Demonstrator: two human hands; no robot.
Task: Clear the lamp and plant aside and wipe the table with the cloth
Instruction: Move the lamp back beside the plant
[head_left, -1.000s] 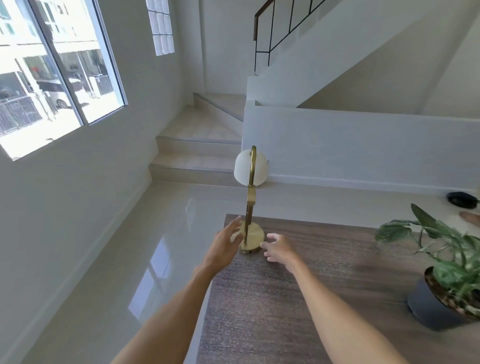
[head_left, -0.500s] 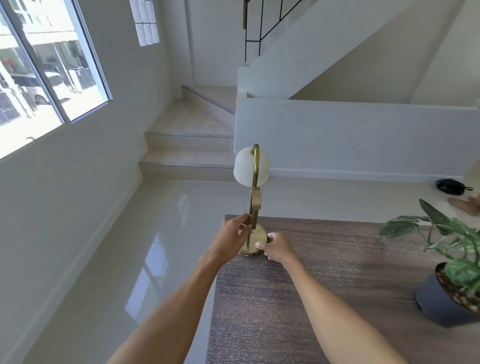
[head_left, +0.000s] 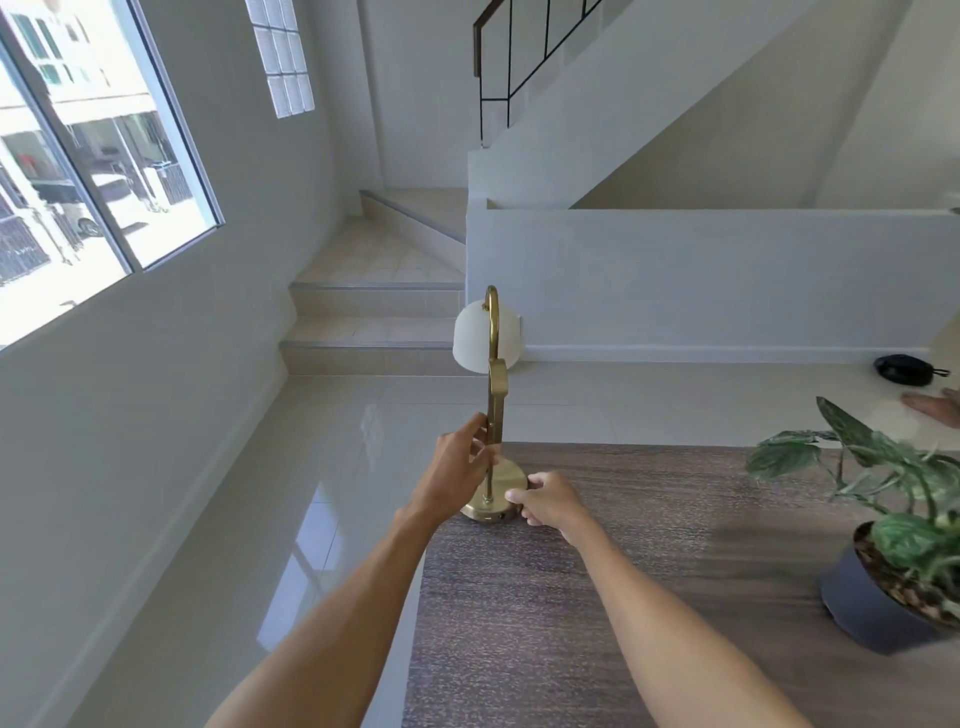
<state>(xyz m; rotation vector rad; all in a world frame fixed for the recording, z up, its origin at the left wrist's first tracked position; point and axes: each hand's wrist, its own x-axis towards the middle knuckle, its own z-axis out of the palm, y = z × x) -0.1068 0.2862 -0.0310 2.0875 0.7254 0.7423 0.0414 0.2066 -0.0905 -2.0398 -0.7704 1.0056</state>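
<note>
A brass lamp (head_left: 495, 395) with a white dome shade stands at the far left corner of the dark wood table (head_left: 649, 571). My left hand (head_left: 460, 470) grips its thin stem low down. My right hand (head_left: 548, 501) holds the round base by its right edge with thumb and fingers. A leafy plant (head_left: 893, 499) in a dark grey pot (head_left: 867, 608) stands at the table's right side. No cloth is in view.
The table's left edge drops to a glossy tiled floor. Stairs (head_left: 374, 312) rise beyond the table, beside a low white wall. A black object (head_left: 904, 369) lies on the floor at far right, and another person's hand (head_left: 935, 408) shows at the right edge.
My left hand closed around the lamp's stem and my right hand took hold of the base. The lamp stands a little more upright on the corner; the view shifted slightly.
</note>
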